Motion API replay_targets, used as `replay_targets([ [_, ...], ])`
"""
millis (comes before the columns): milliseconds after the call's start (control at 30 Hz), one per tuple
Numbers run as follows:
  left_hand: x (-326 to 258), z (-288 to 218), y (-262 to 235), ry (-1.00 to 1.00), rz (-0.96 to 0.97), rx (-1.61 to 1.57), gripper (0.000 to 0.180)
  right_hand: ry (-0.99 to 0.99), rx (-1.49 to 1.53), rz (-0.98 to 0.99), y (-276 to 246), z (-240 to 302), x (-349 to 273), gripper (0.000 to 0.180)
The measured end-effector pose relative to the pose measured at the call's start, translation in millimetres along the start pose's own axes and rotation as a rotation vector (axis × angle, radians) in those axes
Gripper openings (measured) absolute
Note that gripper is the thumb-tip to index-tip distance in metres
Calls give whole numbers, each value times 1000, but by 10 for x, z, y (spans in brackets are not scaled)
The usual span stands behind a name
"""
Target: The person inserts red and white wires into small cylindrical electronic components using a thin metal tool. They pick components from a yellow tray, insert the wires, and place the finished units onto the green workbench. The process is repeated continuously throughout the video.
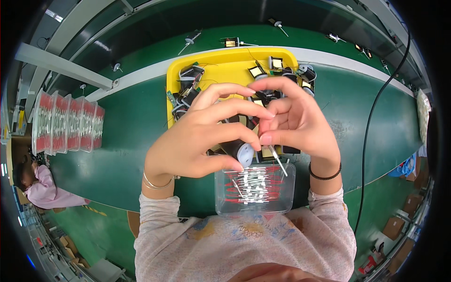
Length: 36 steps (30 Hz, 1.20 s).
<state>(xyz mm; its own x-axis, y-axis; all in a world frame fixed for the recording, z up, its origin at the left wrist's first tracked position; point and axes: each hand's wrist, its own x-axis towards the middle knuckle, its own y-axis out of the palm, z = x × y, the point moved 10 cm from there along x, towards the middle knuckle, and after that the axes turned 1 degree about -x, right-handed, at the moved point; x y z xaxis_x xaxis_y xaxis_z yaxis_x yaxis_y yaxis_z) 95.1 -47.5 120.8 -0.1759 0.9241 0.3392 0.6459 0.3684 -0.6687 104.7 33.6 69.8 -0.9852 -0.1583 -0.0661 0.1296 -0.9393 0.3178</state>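
My left hand is closed around a black cylindrical part with a pale grey end cap; small holes show in the cap, which faces down toward me. Beside it, my right hand pinches thumb against fingers on a thin white-and-metal pin that points down and to the right. The fingertips of both hands nearly meet, and the far end of the black part is hidden behind them. Just below sits a clear plastic box with many white pins on red leads inside.
Behind my hands, a yellow tray holds several black parts with wires. More such parts lie on the green belt beyond. Stacked clear boxes of red and white pins stand left. A black cable hangs right. Another person sits far left.
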Motion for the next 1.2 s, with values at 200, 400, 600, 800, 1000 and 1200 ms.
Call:
replay_targets([
  [200,-47,24,46,-73,67,103,32,72,-89,62,45,-80,8,62],
  [400,-40,10,-31,-124,-31,80,31,23,-41,65,-13,-75,49,49],
  [600,-179,-461,-414,49,-554,749,29,-113,136,-117,-309,25,83,35],
  [800,-286,-673,-115,244,-659,1130,19,-206,175,-69,-76,155,-43,37],
  [1000,-271,-678,1,303,-638,1149,20,-197,367,-86,-153,152,-109,27],
  [1200,-253,-613,4,289,-633,1141,22,-374,361,-183,-224,286,-177,33],
])
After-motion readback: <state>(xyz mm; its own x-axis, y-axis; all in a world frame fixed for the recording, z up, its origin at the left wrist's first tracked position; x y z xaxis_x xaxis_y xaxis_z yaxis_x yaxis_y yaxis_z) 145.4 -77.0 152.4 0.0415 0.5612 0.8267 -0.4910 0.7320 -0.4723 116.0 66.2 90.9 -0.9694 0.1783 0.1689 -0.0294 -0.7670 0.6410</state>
